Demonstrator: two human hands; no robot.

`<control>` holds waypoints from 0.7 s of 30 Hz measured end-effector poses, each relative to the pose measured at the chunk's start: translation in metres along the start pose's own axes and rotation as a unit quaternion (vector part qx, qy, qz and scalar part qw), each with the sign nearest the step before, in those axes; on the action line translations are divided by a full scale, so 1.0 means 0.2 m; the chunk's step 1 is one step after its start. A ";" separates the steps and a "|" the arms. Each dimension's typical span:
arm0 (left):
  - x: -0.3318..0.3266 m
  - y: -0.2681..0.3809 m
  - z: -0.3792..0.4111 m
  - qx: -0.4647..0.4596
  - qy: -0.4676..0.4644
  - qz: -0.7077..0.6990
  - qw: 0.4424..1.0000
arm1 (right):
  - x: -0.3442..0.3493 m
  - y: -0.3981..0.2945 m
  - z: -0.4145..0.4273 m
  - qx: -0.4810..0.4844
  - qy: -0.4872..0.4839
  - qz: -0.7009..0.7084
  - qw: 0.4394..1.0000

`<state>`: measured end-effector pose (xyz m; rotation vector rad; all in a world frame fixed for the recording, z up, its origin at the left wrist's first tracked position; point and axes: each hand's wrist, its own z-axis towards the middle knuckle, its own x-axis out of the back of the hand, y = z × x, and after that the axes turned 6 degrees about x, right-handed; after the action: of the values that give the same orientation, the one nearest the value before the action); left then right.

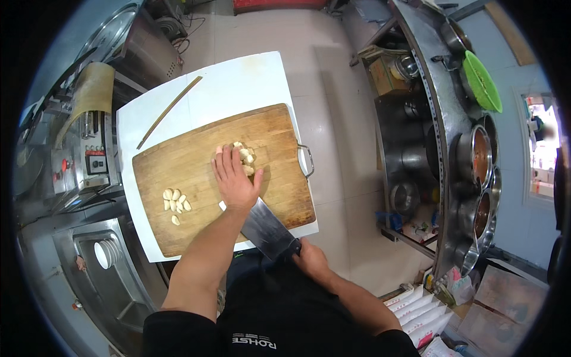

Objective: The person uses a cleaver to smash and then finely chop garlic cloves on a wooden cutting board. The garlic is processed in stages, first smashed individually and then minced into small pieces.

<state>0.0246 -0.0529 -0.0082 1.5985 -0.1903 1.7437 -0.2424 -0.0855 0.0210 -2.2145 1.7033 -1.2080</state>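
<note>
A thick wooden cutting board (200, 151) with a metal handle lies on a white tabletop (250, 76). My left hand (234, 176) rests palm down with its fingers spread, beside and partly over a small group of pale garlic pieces (246, 156); its palm hides what lies beneath. My right hand (311, 259) grips the handle of a cleaver (270, 230), whose broad blade reaches over the board's near edge. Several peeled garlic cloves (176, 203) lie on the board's left part. A small white piece (222, 205) is beside my left wrist.
A thin brown strip (169, 111) lies on the tabletop beyond the board. At the left are a metal sink (84, 276) with stacked white bowls (107, 254) and a steel machine (96, 160). Metal shelving (430, 111) on the right holds pots (477, 151) and a green basket (482, 82).
</note>
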 end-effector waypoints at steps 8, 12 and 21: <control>0.00 -0.04 -0.01 0.001 -0.014 -0.036 0.999 | 0.02 -0.07 -0.08 -0.003 -0.028 -0.014 1.000; 0.01 -0.05 0.04 -0.013 -0.012 -0.050 0.999 | -0.12 -0.03 -0.01 0.023 0.025 -0.019 0.999; 0.09 -0.16 0.05 0.072 0.100 -0.137 0.983 | 0.01 0.00 0.00 0.090 0.042 0.023 0.995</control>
<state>0.0530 -0.0273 -0.0013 1.4569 0.2476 1.7166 -0.2417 -0.0868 0.0224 -2.0362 1.5953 -1.4016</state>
